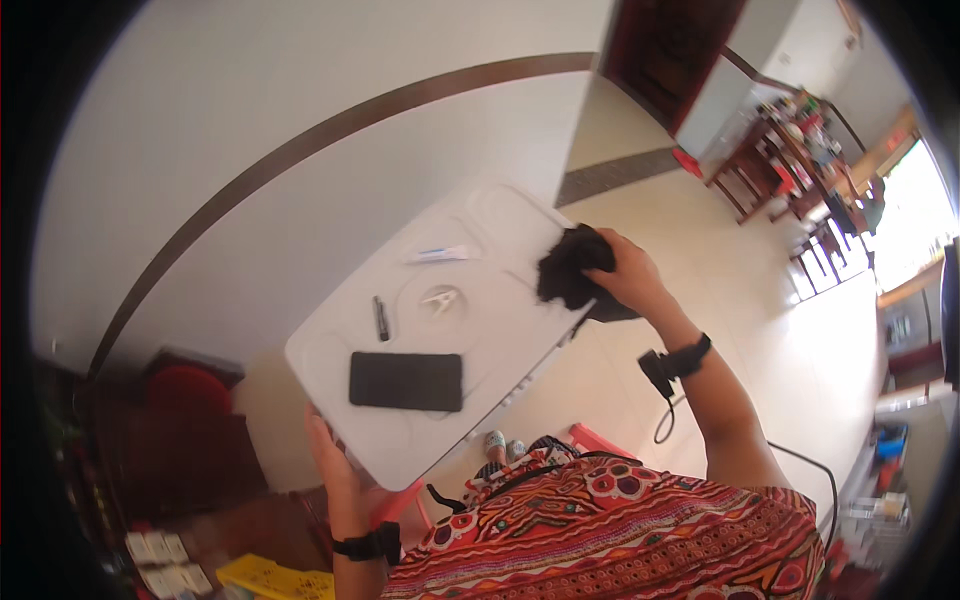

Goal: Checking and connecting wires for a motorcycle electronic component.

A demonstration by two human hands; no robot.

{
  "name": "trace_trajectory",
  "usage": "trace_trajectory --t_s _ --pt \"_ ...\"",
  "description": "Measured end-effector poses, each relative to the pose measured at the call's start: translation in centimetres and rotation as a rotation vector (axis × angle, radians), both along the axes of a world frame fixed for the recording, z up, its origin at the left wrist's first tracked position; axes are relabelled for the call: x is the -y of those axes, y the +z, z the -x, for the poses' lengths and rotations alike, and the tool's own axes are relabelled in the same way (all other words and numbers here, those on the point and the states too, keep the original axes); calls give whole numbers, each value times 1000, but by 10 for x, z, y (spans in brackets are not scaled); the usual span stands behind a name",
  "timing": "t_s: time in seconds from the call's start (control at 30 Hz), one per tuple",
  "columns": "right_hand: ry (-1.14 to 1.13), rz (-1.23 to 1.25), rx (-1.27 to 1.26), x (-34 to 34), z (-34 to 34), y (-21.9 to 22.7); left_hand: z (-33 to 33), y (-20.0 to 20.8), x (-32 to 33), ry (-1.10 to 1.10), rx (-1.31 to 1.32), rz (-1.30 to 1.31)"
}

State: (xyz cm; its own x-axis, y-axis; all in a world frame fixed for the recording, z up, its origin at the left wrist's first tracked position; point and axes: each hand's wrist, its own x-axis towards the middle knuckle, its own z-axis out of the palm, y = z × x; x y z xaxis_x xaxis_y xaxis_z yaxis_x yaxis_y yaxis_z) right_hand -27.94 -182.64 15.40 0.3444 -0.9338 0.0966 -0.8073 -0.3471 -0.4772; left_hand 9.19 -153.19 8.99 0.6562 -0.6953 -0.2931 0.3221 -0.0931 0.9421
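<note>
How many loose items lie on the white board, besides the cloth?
4: a black phone nearest the left hand, a marker above it, a white clip mid-board, a small tube near the far edge. The cloth may hide more.

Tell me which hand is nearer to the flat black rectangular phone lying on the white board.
Left. The left hand grips the white plastic board's near edge, just below the flat black rectangular phone. The right hand presses a crumpled black cloth at the board's far right edge, well away from it.

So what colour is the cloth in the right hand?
Black. The cloth, gripped by the right hand against the white table, shows best in the head view.
</note>
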Motion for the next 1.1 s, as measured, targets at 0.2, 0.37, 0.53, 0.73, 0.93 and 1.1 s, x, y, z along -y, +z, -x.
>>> trace_trajectory --t_s 0.2,0.37,0.53,0.73,0.93,1.1 --pt "-101 -90 -39 -2 2 -1 21 4 41 17 -293 27" --pt "-51 -59 -4 -5 14 -2 9 -7 31 -1 -132 6" --pt "15 -42 -5 -11 9 19 -6 1 3 31 -6 -41" --pt "71 -145 -12 -15 5 61 -9 21 -21 73 93 -114" --pt "91 -124 51 -14 12 76 -12 16 -31 62 100 -111" --pt "3 -26 81 -11 14 53 -16 -14 -5 -35 35 9"
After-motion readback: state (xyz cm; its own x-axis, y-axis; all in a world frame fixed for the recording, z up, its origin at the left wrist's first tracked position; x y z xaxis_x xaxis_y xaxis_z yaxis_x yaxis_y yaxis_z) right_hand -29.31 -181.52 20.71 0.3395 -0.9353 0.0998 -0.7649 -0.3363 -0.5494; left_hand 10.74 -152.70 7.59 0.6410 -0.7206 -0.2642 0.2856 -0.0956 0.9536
